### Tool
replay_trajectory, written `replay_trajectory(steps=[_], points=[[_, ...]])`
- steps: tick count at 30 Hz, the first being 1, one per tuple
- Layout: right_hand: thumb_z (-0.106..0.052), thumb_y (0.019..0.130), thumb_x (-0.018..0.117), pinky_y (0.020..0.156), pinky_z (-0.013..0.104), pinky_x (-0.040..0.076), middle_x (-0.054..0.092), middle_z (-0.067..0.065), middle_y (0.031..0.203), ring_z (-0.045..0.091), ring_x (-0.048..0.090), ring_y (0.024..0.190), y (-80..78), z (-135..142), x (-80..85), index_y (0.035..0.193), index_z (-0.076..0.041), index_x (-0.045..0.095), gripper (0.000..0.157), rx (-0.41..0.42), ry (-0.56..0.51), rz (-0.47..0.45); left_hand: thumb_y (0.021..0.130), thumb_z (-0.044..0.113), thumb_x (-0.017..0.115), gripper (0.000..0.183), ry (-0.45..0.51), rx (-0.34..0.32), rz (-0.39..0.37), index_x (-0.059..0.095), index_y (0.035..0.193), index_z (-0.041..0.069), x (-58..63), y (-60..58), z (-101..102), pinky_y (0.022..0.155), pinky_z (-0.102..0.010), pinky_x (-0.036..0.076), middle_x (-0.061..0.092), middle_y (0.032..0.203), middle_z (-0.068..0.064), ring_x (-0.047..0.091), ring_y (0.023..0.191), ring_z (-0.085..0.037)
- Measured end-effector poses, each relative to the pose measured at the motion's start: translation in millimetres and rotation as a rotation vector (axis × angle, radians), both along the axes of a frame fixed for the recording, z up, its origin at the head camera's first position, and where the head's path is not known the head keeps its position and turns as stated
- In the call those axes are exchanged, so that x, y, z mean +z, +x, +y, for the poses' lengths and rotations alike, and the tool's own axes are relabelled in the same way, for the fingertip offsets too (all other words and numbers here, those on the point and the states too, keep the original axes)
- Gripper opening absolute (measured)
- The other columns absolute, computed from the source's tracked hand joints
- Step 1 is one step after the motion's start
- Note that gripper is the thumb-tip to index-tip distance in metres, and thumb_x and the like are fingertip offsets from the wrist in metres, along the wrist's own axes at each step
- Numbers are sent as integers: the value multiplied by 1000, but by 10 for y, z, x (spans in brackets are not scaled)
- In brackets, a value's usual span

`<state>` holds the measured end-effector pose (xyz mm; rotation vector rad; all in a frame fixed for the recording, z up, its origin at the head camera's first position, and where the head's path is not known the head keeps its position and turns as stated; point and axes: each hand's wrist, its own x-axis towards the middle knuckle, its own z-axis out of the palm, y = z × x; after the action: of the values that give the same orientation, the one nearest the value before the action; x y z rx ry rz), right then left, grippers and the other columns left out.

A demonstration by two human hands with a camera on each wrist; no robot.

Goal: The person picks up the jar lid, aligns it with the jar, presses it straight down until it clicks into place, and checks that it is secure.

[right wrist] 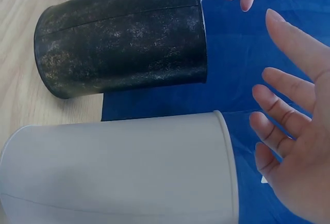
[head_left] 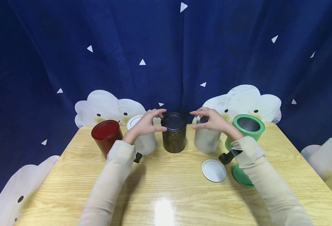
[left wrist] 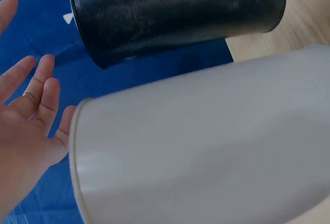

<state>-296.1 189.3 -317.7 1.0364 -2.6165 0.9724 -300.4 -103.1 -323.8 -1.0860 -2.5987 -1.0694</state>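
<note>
A black can (head_left: 174,141) with its lid on stands upright at the back middle of the table, between my two hands. My left hand (head_left: 149,123) hovers beside its rim with thumb and fingers spread, above a lidded white can (head_left: 146,145). On the other side, my right hand (head_left: 212,120) is held out with fingers apart, facing the black can over a second white can (head_left: 206,142) whose top is uncovered. Both wrist views show empty palms. In the left wrist view the little finger overlaps the edge of the white can (left wrist: 196,147).
A lidded red can (head_left: 106,135) stands at the left, and an uncovered green can (head_left: 260,129) at the right. A white lid (head_left: 214,171) and a green lid (head_left: 241,176) lie on the wooden table (head_left: 166,175). Behind hangs a blue curtain (head_left: 166,47).
</note>
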Motion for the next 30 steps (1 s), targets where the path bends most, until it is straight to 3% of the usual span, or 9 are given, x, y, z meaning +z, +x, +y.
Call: replay_trajectory(steps=[6,16,22,30], points=[[-16,69,79,73,39,42,59,8,103,27,53,90,102,97,-15,118,-2,60,54,9,-13,19,69,13,78,66,48,-28,68,49,126,-1,-26,106,44,84,-37,34,56,100,-17,45,95,-29],[-16,67,80,76,42,42,60,11,104,27,54,91,291,247,-9,116,-1,61,54,-6,-58,34,68,13,79,67,108,-69,134,48,125,-4,-83,256,94,87,-38,35,55,97,-17,46,96,-31],[-15,69,79,75,45,43,58,13,104,31,54,93,418,358,24,118,0,59,55,-13,-38,18,68,14,79,68,143,-62,145,47,126,-4,-123,349,143,86,-37,36,55,96,-16,45,95,-28],[-17,67,80,73,29,39,59,8,104,20,50,90,536,524,-31,116,-2,61,55,-24,-14,103,67,15,80,73,184,-20,114,45,130,1,-157,507,227,86,-37,35,53,98,-16,47,96,-31]])
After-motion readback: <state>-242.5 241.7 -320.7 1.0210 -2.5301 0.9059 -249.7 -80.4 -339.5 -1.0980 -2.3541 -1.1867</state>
